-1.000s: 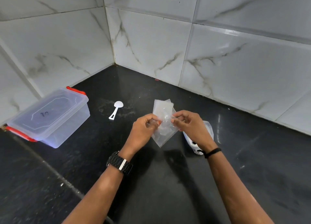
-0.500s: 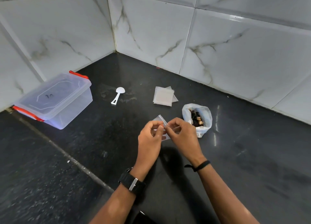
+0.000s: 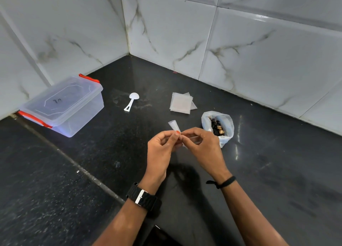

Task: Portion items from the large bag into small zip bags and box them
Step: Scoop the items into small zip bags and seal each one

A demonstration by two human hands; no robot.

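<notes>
A small clear zip bag (image 3: 174,125) is held above the black counter, pinched at its edge between my left hand (image 3: 162,149) and my right hand (image 3: 201,147). The large white plastic bag (image 3: 224,123), open at the top with dark and tan pieces inside, stands just right of my right hand. A stack of empty small zip bags (image 3: 181,103) lies flat behind my hands. A clear plastic box (image 3: 64,105) with red clips and its lid on sits at the left.
A white plastic scoop (image 3: 131,101) lies between the box and the stack of bags. Marble-tiled walls (image 3: 240,51) meet in a corner behind the black counter (image 3: 277,171). A seam runs diagonally across the counter at the left.
The view has tilted down slightly. My hands stay together on the small bag, and its corner now sticks out above my left fingers.
</notes>
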